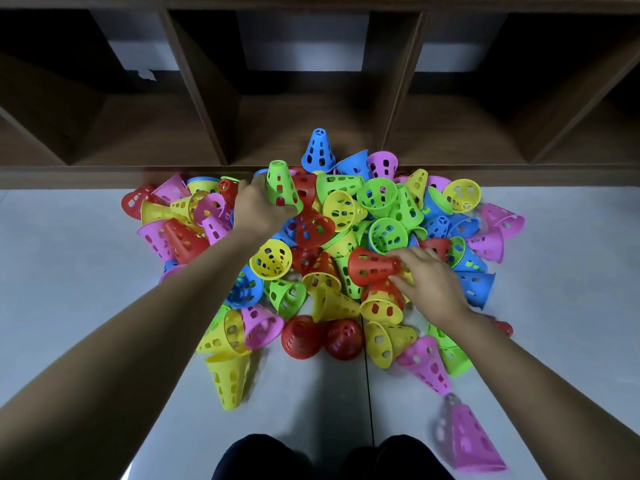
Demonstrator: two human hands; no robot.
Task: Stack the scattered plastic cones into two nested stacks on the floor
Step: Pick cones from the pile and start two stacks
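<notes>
Early stage: left hand (263, 207) curls round a green cone (281, 183) atop the pile (343, 209) by the shelf (221, 98). Right hand (429, 284) pinches a red cone (370, 266) at its narrow end. No stacks yet; next, prob. stand both on bare floor (69, 271) as bases.

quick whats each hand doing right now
Left hand: closed round a green cone, held narrow end up.
Right hand: closed on the narrow end of a red cone.
</notes>
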